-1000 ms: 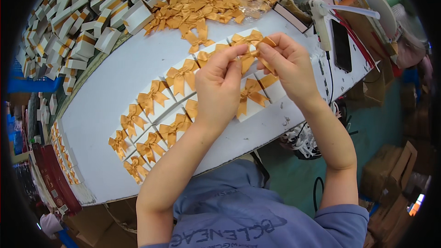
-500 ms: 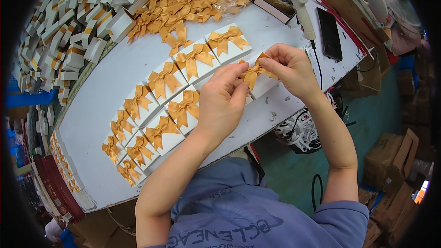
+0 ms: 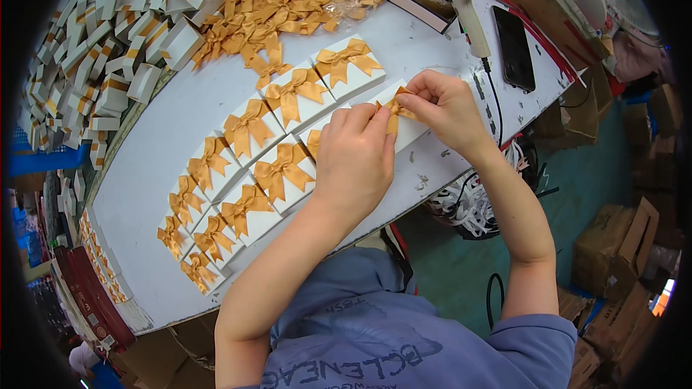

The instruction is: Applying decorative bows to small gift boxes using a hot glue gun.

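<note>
The head view is showing both bare hands meeting over a small white rectangular gift box (image 3: 412,130) lying on the white counter (image 3: 187,115). The left hand (image 3: 355,158) is lying knuckles-up across the box, its fingers curled down and pressed together, with the fingertips (image 3: 375,117) touching a shiny gold satin ribbon bow (image 3: 395,109). The right hand (image 3: 448,106) is coming in from the other side, and its thumb and forefinger are pinching the same bow at its upper edge. The bow is sitting on the box top, right between the two hands; how firmly it is stuck down cannot be told.

Just beyond the left hand's knuckles, two rows of matching white boxes with gold bows (image 3: 249,166) are running away toward the left along the counter, each box touching the next. Further out from the fingertips of both hands, a heap of loose gold bows (image 3: 281,7) is spilling out of a clear plastic bag. Past that heap, off to the left of the left hand, a big pile of plain white and gold boxes (image 3: 108,50) is lying well apart from the work. Beyond the right hand, a white glue gun (image 3: 468,11) is resting upright near the counter's far edge, and a black phone (image 3: 515,47) is lying flat just beside its cord.
</note>
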The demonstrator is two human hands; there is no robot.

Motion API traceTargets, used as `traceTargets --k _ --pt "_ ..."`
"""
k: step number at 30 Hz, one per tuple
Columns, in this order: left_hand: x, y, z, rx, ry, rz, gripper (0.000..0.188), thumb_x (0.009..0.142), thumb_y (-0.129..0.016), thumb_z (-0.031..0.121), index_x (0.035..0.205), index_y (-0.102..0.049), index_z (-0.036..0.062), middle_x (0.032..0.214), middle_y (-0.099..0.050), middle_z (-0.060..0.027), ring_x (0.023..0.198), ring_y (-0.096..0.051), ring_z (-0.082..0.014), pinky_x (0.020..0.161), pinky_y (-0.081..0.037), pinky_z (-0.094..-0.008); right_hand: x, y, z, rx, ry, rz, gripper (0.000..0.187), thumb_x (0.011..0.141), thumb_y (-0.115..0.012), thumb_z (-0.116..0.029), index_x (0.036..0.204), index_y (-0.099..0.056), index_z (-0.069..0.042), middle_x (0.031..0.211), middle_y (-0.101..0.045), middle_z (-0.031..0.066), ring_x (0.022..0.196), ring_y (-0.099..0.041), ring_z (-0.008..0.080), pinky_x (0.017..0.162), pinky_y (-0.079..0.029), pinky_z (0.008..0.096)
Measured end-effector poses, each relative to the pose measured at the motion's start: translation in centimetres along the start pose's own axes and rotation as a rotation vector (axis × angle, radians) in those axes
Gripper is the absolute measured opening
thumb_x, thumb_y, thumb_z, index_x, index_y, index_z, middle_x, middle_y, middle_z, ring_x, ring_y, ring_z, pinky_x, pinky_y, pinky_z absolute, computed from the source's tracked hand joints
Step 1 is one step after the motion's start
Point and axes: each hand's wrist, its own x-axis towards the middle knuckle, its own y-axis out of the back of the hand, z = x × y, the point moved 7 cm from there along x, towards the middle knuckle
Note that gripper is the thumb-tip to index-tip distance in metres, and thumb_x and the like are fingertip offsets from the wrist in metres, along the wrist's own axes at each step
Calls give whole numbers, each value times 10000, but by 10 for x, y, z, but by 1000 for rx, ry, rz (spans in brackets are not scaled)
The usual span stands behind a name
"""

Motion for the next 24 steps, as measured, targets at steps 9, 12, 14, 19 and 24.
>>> traceTargets --k 9,12,14,19,24 --pt "-6 -10 10 380 -183 22 301 738 -562 119 1024 -593 32 1059 -545 -58 1033 -460 -201 850 -284 -360 -4 -1 -10 -282 111 35 173 736 -652 -75 884 -575 -28 665 -603 101 576 -583 223 516 -440 292" --pt "-9 -12 8 384 -172 25 328 729 -546 104 1048 -582 34 1061 -544 -54 1054 -449 -206 868 -277 -370 -9 3 -10 -455 214 132 302 714 -670 -108 987 -558 -45 901 -607 119 783 -592 240 628 -448 318" --pt "-8 -12 9 409 -183 12 340 725 -541 107 1055 -578 35 1057 -544 -57 1054 -450 -207 880 -270 -377 -21 7 -18 -540 361 231 383 702 -680 -140 1052 -550 -55 1045 -591 124 910 -580 238 710 -447 335" --pt "-8 -14 11 426 -172 -90 391 715 -531 127 1092 -567 34 1069 -545 -68 1060 -451 -213 909 -254 -392 -50 -23 -27 -763 610 -88 670 679 -667 -357 1241 -459 -55 1293 -455 103 1210 -411 240 991 -281 430" --pt "-15 -10 12 392 -127 -36 399 730 -552 131 1115 -551 30 1172 -520 -75 1097 -449 -221 899 -269 -414 -48 -25 -22 -883 606 -169 729 666 -658 -420 1242 -446 -27 1330 -404 139 1258 -356 263 1006 -264 448"
